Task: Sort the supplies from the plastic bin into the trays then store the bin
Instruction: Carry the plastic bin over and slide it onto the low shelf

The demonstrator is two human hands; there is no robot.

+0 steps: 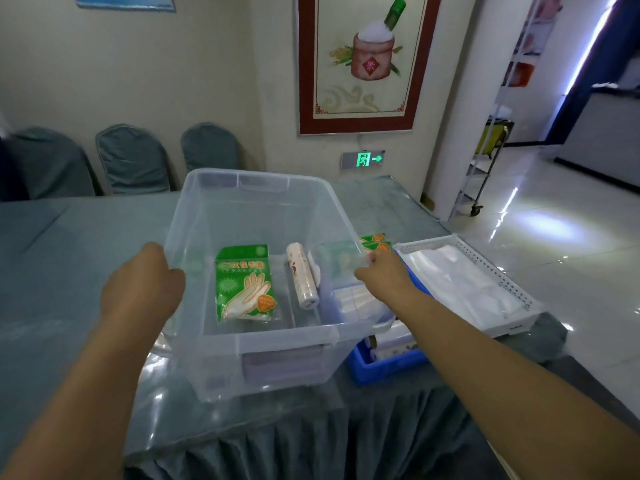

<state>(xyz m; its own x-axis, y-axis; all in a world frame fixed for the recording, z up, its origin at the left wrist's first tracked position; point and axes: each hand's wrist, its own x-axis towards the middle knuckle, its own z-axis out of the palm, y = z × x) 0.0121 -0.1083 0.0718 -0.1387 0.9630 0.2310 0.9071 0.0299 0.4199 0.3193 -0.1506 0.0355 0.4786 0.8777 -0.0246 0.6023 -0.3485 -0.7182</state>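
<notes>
Both hands (142,285) on bin rims (346,216).

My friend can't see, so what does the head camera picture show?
Two hands, left and right, grip a clear bin holding a glove pack and a roll. A blue tray and white tray sit beside it.

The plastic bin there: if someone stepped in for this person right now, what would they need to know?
Left hand and right hand each grip a side rim of the clear plastic bin. A green glove pack and a cream roll still lie inside. The blue tray and white tray to the right already hold supplies. Left: sort those two, then store the bin.
</notes>
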